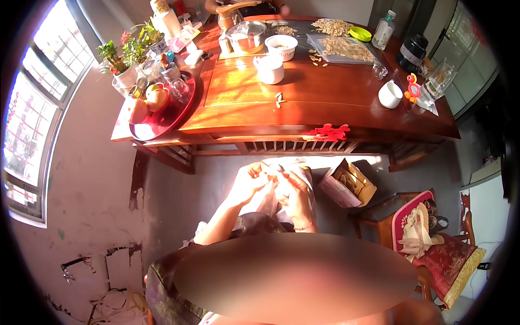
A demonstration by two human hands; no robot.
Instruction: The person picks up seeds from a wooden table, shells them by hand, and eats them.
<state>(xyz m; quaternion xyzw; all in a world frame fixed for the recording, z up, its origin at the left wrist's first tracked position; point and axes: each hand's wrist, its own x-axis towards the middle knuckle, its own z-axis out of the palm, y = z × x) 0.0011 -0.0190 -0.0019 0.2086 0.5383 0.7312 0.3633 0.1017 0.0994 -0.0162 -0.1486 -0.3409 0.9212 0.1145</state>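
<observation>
My left hand (249, 183) and my right hand (293, 194) are raised close together over my lap, just in front of the table's near edge. The fingers of both are bent and pinched towards each other. Whatever lies between the fingertips is too small and bright to make out. A red string circles the right wrist. Beyond the hands, a few pale pods (279, 101) lie on the wooden table (233, 116), near a white mug (270, 69).
A red tray (187, 108) of fruit stands at the table's left. Pods on a plastic sheet (346, 50), a pot (245, 39) and a white bowl (281, 47) are at the back. An open carton (346, 184) sits on the floor, beside a chair (385, 233). Another person's arm shows behind the table.
</observation>
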